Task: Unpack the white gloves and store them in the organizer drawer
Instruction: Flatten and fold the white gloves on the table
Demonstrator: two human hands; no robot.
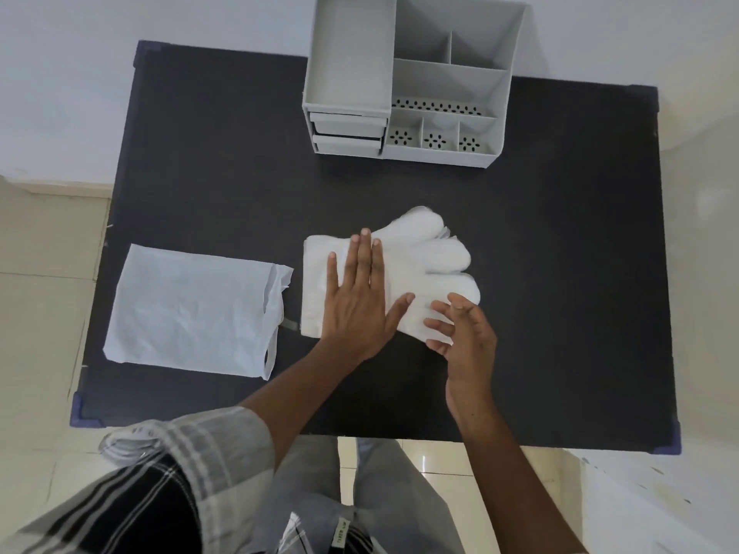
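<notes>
1. Head view: the white gloves lie on the dark worktop, near its middle.
2. The left hand is open and pressed flat on the gloves.
3. The right hand is half open, its fingertips touching the gloves' near edge, gripping nothing.
4. The bag lies left of the gloves; the organizer stands at the far edge, its drawers slightly pulled out.
</notes>
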